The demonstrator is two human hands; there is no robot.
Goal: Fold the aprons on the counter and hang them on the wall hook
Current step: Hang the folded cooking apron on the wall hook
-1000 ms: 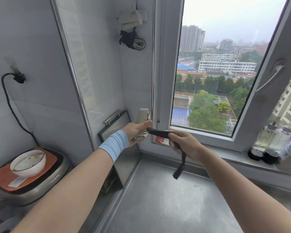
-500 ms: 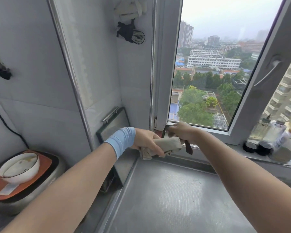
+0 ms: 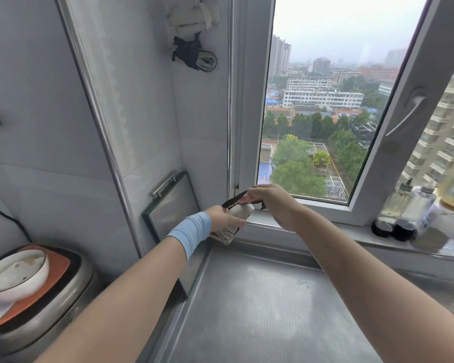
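Left hand (image 3: 223,218) grips the folded apron (image 3: 243,211); right hand (image 3: 270,201) pinches its black strap (image 3: 233,200); bowl (image 3: 24,285) seemingly smeared inside.

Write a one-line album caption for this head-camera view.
Left hand grips a rolled beige apron; right hand pinches its black strap by the window.

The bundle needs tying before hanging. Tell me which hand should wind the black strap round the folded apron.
Right. The right hand pinches the black strap just above the folded apron, free to wind it. The left hand has its grip round the apron, so it should only steady it.
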